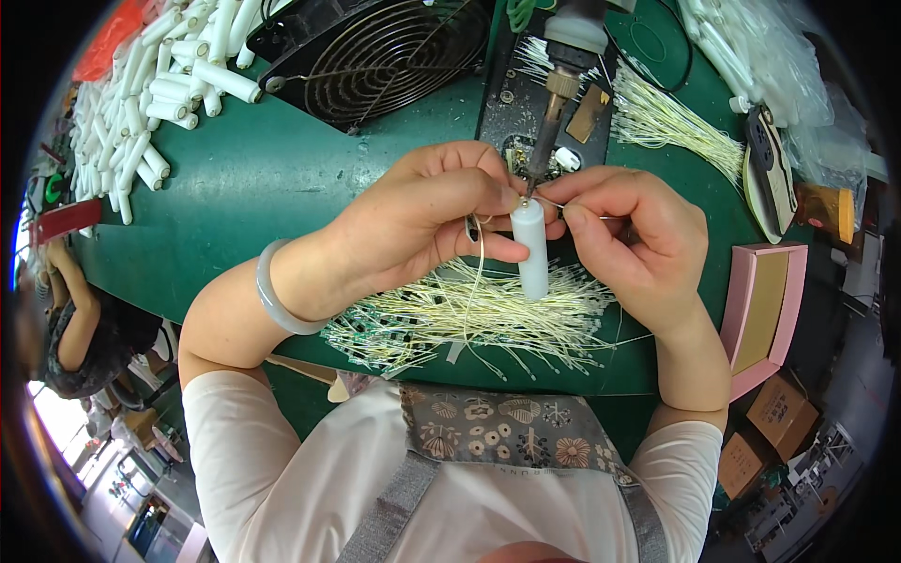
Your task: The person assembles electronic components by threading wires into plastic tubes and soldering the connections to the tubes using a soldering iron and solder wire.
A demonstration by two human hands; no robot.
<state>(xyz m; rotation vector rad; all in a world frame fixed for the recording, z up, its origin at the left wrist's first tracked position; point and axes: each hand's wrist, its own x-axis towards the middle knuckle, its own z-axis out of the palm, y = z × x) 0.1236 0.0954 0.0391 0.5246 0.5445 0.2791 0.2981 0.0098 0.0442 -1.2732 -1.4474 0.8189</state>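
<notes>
Upright between my hands is a white cylindrical battery cell [532, 258], its top end under the tip of a soldering iron [542, 150]. My left hand [427, 211] is closed around the cell's upper part, fingers curled against its side and thumb near the top. A pale thin wire [481, 272] hangs from these fingers. To the right, my right hand [638, 235] is closed in a pinch on a thin wire [554, 201] that reaches toward the cell's top. Below my hands lies a bundle of pale yellow wires [488, 319] with small green boards at its left end.
Many white cells [141, 113] are heaped at the far left beside a black fan [385, 66]. Behind the cell is a dark soldering stand [502, 94]. Another wire bundle [680, 122], a knife-like tool [770, 174] and a pink box [735, 319] lie at the right.
</notes>
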